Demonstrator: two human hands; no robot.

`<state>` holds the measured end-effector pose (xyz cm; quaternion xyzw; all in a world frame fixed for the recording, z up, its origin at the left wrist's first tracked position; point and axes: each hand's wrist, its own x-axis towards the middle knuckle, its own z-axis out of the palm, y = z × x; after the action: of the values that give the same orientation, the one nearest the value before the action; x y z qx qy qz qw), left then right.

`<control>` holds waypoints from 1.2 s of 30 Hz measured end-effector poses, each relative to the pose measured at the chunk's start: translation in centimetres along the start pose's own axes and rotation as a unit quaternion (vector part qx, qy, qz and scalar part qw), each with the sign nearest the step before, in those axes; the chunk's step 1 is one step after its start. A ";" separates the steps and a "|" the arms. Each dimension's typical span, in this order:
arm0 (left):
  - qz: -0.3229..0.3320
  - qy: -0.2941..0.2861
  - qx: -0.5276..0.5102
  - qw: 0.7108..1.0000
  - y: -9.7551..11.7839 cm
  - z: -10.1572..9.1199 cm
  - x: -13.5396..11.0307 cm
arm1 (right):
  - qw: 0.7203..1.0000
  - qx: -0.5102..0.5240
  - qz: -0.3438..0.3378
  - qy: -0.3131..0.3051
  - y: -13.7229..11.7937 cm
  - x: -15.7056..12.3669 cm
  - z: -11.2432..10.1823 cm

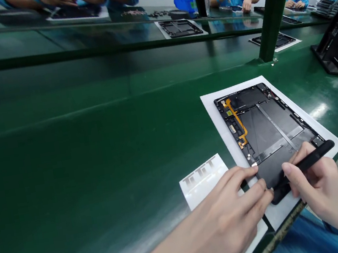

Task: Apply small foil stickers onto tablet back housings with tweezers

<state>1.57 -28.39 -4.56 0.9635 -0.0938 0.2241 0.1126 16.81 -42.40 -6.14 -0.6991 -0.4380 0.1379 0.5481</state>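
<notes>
- Head view: the left hand [222, 216] is resting on the lower edge of the open tablet [273, 135], fingers [244, 178] extended and close together, holding nothing.
- The right hand [318, 190] is pinching a black pry tool [306, 164] narrowly, its tip meeting the tablet's lower edge.
- The tablet is lying on a white sheet [215, 119] on a green workbench [65, 160], its black interior showing an orange flex cable [237, 122].
- A label sheet [201, 181] is lying just beside it.
</notes>
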 end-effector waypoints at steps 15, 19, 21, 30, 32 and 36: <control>0.012 0.044 -0.016 0.999 -0.2 1.0 -0.2 | 0.999 0.021 -0.018 0.025 0.0 0.0 -0.1; 0.011 0.054 -0.025 0.998 -0.2 1.5 -0.3 | 0.996 0.081 -0.009 0.044 0.2 -0.2 0.1; 0.010 0.051 -0.027 0.998 -0.2 1.4 -0.3 | 0.993 0.104 0.000 0.048 0.3 -0.3 0.2; -0.033 -0.150 -0.016 0.988 1.1 -1.7 2.8 | 0.997 0.076 0.012 0.007 0.2 0.7 -0.5; -0.039 -0.176 -0.026 0.983 1.1 -2.2 3.6 | 0.998 0.065 0.005 0.000 0.3 1.2 -0.8; -0.054 -0.163 -0.076 0.982 -1.5 -2.9 5.5 | 0.997 0.076 0.028 -0.021 1.4 1.6 -0.6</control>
<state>5.58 -26.89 0.22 0.9794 -0.0758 0.0501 0.1805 18.84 -41.58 -6.69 -0.6646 -0.4178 0.2003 0.5862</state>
